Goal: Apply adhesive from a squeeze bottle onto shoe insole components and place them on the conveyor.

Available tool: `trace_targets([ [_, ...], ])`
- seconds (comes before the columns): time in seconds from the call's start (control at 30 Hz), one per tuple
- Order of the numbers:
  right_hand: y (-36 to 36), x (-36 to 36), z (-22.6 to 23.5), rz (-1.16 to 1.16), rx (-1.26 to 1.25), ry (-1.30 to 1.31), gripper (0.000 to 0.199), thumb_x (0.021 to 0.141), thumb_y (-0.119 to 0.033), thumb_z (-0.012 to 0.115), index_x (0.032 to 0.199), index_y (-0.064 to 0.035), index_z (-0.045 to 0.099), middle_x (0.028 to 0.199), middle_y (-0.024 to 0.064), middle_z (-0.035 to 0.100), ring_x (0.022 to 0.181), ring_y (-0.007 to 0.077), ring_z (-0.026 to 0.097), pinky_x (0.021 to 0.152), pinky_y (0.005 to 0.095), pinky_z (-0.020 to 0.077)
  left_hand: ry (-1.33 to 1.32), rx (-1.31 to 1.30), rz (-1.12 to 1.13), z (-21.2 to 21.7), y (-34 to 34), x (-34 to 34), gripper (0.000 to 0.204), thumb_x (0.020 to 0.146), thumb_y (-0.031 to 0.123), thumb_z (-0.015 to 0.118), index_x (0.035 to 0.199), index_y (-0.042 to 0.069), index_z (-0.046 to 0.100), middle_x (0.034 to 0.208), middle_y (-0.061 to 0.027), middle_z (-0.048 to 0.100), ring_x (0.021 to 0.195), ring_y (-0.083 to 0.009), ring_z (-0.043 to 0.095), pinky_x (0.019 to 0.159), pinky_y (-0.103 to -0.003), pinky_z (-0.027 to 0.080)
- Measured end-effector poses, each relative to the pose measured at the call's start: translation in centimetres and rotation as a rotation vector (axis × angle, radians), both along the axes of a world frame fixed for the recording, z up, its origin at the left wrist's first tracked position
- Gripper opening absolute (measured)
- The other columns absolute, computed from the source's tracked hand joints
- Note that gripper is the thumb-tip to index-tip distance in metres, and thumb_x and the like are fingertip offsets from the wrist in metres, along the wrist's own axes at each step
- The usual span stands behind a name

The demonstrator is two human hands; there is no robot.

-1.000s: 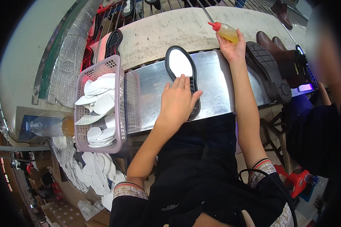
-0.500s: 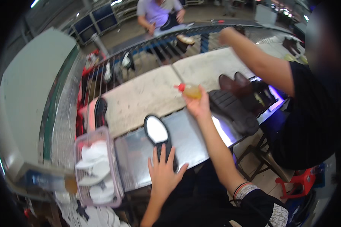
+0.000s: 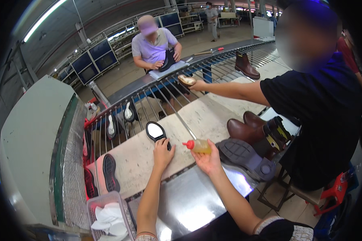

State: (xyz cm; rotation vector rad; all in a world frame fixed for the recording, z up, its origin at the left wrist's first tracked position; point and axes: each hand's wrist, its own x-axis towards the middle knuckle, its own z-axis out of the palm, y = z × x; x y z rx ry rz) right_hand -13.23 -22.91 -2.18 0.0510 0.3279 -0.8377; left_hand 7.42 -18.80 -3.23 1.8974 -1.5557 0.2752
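Note:
My left hand [image 3: 163, 152] grips the heel end of a black shoe sole [image 3: 162, 138] on the pale belt. A white pad [image 3: 155, 130] fills the front part of that sole. To the right of it, my right hand [image 3: 209, 160] holds a clear squeeze bottle [image 3: 201, 147] of yellowish liquid. The bottle is tilted on its side, its red nozzle cap pointing left toward the sole. Both forearms reach over the shiny metal tabletop [image 3: 185, 201].
A basket [image 3: 122, 205] of white pads stands front left. Another black sole [image 3: 110, 172] lies on the belt [image 3: 136, 160]. Brown boots [image 3: 245, 130] and a large dark sole [image 3: 241, 154] sit right. A co-worker's arm [image 3: 237, 91] reaches across to a shoe [image 3: 186, 80] on the rollers.
My left hand and the padded sole have gone from the metal tabletop onto the belt. The bottle stays in my right hand, now nearer the tabletop. My view has tilted up.

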Motion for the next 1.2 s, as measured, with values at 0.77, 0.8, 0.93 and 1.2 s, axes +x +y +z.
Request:
trace_targets([
  [0.77,0.0,1.4,-1.5,-0.006,0.076,-0.158,0.051,0.084,-0.037,0.062,0.118,-0.0014,0.045,0.117,0.0140,0.052,0.108,0.0274,0.055,0.094,0.0385,0.0487,0.682,-0.250,0.018,2.8,5.6,-1.0,0.033,0.092,0.023,0.055,0.070,-0.002,0.061,0.065,-0.0023,0.059,0.060,-0.0083,0.050,0.059,-0.025,0.041],
  [0.8,-0.1,1.0,-1.4,0.009,0.060,-0.203,0.051,0.085,-0.037,0.062,0.117,-0.0013,0.046,0.116,0.0143,0.053,0.106,0.0279,0.057,0.092,0.0376,0.0506,0.650,-0.237,0.066,1.9,7.5,-2.3,0.037,0.093,0.024,0.052,0.066,0.000,0.057,0.060,-0.0015,0.055,0.057,-0.0084,0.048,0.057,-0.025,0.040],
  [0.93,0.8,0.2,1.9,0.044,0.161,-0.241,0.040,0.087,-0.033,0.055,0.110,0.0004,0.054,0.104,0.0145,0.060,0.094,0.0302,0.061,0.079,0.0375,0.0554,1.020,-0.253,0.149,0.3,13.4,-4.3,0.043,0.097,0.025,0.043,0.060,0.003,0.045,0.053,0.0002,0.044,0.049,-0.0097,0.046,0.051,-0.028,0.040],
  [1.2,9.3,-3.4,-0.8,0.146,0.346,-0.256,0.043,0.091,-0.038,0.051,0.114,-0.0020,0.055,0.113,0.0148,0.058,0.103,0.0280,0.059,0.083,0.0338,0.0557,0.999,-0.327,0.052,-1.3,11.8,-3.7,0.027,0.093,0.020,0.054,0.090,-0.005,0.064,0.072,-0.0053,0.062,0.062,-0.0104,0.057,0.060,-0.022,0.046],
])
